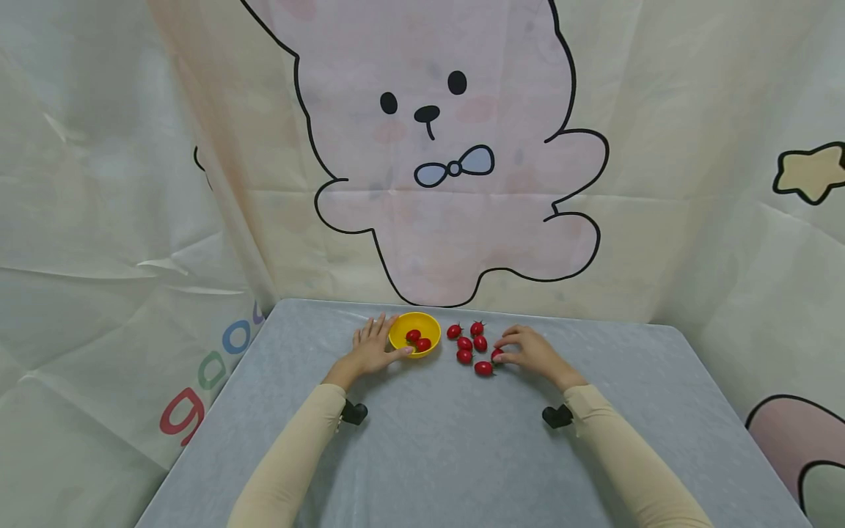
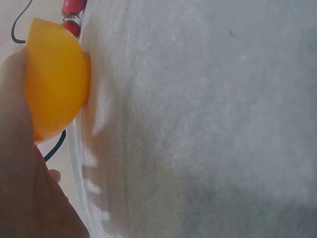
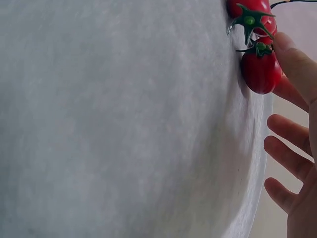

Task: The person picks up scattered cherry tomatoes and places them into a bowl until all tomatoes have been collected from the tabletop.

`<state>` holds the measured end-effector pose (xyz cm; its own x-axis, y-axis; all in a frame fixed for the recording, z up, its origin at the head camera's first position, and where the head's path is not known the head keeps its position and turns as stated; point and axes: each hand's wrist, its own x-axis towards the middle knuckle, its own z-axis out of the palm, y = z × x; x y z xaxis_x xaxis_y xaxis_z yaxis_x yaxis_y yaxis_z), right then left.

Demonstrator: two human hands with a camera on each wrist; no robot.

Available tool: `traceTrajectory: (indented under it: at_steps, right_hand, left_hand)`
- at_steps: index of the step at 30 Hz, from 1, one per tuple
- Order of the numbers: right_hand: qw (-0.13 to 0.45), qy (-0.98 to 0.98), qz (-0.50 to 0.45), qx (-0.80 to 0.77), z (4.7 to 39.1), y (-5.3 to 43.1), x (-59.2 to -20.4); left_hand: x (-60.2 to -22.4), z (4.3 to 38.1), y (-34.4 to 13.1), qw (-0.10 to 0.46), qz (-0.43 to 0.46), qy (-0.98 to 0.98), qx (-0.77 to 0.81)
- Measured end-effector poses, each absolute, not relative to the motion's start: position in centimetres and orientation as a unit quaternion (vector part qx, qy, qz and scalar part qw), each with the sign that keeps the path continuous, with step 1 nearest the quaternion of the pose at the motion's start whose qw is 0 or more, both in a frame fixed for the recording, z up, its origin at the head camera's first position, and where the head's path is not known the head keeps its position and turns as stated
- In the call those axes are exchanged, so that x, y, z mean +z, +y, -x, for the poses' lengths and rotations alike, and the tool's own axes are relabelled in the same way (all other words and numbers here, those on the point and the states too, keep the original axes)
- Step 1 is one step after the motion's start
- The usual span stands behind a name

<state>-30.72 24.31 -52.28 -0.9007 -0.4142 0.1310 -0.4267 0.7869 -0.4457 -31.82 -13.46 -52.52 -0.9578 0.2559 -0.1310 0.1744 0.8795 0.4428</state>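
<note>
While the left hand (image 1: 370, 353), fingers spread straight, rests against a smooth, round yellow bowl (image 1: 422, 321) containing glossy cherry tomatoes (image 1: 423, 345), the right hand (image 1: 533, 355) pinches a green-capped oval tomato (image 3: 261, 74) between thumb and forefinger, beside loose red tomatoes (image 1: 464, 356) on the bench (image 1: 462, 455) draped in soft-looking grey cloth.

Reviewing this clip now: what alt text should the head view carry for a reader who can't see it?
A person's right-hand grip pinches a red tomato beside more tomatoes on a gray table, while the left-hand grip, fingers spread, touches a yellow bowl with tomatoes inside. Behind the table hangs a pale backdrop printed with a large cartoon animal.
</note>
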Motion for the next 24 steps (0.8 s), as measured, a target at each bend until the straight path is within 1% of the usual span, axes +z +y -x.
traceTrajectory:
  at_steps: [4,9,18,24]
  right_hand:
    - [-0.002,-0.950,-0.211,0.232,30.62,24.55,-52.28]
    - [-0.002,-0.953,-0.213,0.217,30.42,24.68,-52.16]
    - [0.028,-0.960,-0.206,0.185,30.76,24.55,-52.88]
    - [0.052,-0.962,-0.205,0.175,30.72,24.22,-53.02]
  left_hand:
    - [-52.53,31.80,-13.51,0.093,-0.112,0.965,0.217]
    - [-52.50,31.77,-13.50,0.093,-0.114,0.965,0.219]
    - [-52.52,31.83,-13.60,0.095,-0.111,0.967,0.210]
    - [-52.49,31.84,-13.53,0.087,-0.113,0.966,0.216]
